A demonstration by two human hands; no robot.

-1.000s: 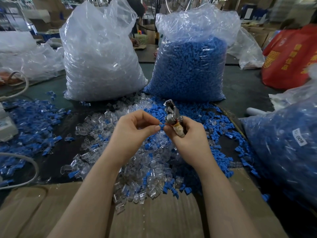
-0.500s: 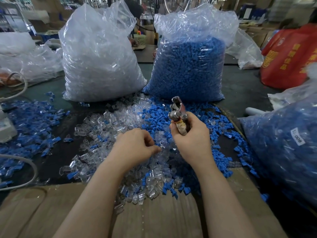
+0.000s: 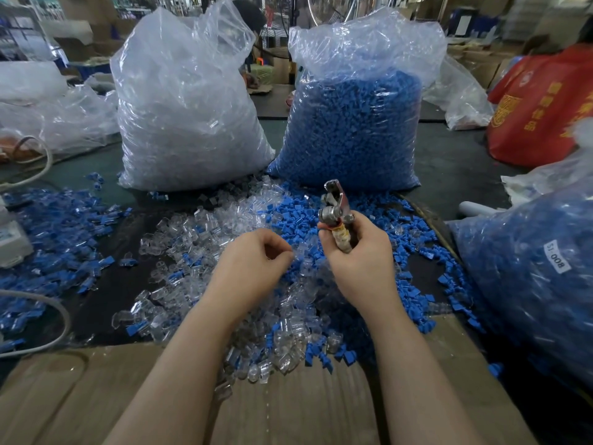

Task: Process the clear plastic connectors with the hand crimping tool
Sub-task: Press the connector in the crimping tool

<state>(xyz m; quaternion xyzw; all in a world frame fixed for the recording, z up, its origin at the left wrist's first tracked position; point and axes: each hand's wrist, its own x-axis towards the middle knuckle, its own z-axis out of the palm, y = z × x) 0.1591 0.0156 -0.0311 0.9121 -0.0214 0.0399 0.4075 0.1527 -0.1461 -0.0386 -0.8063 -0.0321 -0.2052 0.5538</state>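
The clear connectors [image 3: 205, 239] lie in a loose heap on the dark table [image 3: 449, 175], mixed with blue caps [image 3: 378, 216] and spilling onto the cardboard [image 3: 288, 409] at the near edge. They look light, hard and slick, small hollow shells that should slide over one another and skitter away if nudged; judging by their shape, each is best pinched across its flat sides between thumb and forefinger, one at a time. The left hand [image 3: 253, 268] sits low over the middle of the heap, knuckles up, fingers curled inward with thumb and forefinger tips drawn close together; whether a connector is between them cannot be told, since the clear plastic vanishes against the pile. The right hand [image 3: 359, 258] is raised just beside it, wrapped around the taped handles of the crimper [image 3: 333, 213], whose metal head points up and away from the person. Both forearms reach in from the near edge, nearly parallel. Behind the heap stand a bag of clear parts [image 3: 189, 104] and a bag of blue parts [image 3: 356, 123], side by side and touching the scatter.
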